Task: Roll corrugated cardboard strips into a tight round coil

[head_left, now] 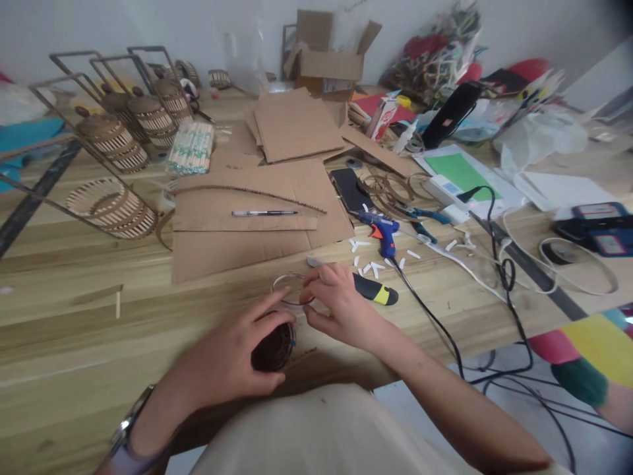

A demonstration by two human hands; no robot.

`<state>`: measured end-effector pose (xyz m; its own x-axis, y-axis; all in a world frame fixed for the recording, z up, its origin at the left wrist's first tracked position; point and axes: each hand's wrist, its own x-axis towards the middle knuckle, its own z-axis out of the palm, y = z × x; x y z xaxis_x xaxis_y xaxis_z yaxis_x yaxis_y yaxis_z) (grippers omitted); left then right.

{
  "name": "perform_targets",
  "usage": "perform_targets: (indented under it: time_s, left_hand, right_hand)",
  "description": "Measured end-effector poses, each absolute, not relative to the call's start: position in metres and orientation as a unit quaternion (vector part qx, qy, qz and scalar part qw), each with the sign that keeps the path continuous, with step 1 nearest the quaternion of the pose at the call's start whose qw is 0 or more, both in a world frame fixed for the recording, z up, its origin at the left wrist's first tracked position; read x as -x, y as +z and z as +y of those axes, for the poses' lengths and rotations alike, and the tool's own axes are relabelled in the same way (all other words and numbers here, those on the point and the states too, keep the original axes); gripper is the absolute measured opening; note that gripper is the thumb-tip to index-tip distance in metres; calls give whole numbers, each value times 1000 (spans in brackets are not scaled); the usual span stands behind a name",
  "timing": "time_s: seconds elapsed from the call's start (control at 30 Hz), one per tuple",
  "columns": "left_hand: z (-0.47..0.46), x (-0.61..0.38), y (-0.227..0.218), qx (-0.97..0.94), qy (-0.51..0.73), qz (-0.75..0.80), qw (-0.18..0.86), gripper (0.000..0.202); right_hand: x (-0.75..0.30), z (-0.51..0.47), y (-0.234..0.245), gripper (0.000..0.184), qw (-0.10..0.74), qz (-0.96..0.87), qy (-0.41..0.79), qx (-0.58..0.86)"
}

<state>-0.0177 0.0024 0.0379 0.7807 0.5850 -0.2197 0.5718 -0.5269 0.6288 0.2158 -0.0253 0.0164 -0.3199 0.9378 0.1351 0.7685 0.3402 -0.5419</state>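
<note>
My left hand [232, 356] is wrapped around a small dark brown round basket [271, 351] near the table's front edge. The basket's open side faces up and to the right, with a bit of blue on its rim. My right hand [333, 300] pinches a thin ring [289, 274] just beyond the basket. Fingertips of the left hand reach close to this ring; whether they touch it I cannot tell. Partly behind my right hand lies a utility knife [378, 290] with a black and yellow handle, its blade showing on the left.
A blue glue gun [383, 231] lies with its cord trailing to the right, among white scraps. Pliers [425, 218], a phone [352, 189] and loose hoops [390, 188] are behind it. Cardboard [217, 251] carries a pen [264, 213]. Slatted lanterns [113, 142] stand at left.
</note>
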Motion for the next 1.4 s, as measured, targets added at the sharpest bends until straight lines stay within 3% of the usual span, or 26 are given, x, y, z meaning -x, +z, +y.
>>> perform_targets:
  time_s: [0.17,0.33,0.6,0.87,1.03,1.1,1.27,1.4]
  left_hand:
    - [5,10,43,-887,22,285,363,69]
    - [-1,8,42,-889,54,292,350,68]
    - [-12,6,35,-895,89,299,320,69]
    - [-12,6,29,-896,147,336,252,60]
    - [-13,7,28,-900,151,336,233,60]
    - [-14,6,29,-900,150,335,234,60]
    - [-14,1,32,-908,136,319,236,61]
    - [-16,-2,33,-911,128,313,237,62]
  right_hand:
    - [-231,-26,30,12,303,-804,193,474]
    - [-229,-31,17,37,370,-753,163,520]
    - [-220,-41,11,13,432,-696,164,550]
    - [-225,-53,14,9,432,-702,185,535]
    - [-242,-52,16,7,500,-615,217,570]
    - [-245,-48,23,9,486,-628,152,588]
    - [-237,-36,41,19,355,-787,39,502]
    - [-234,-29,30,18,305,-838,-31,452]
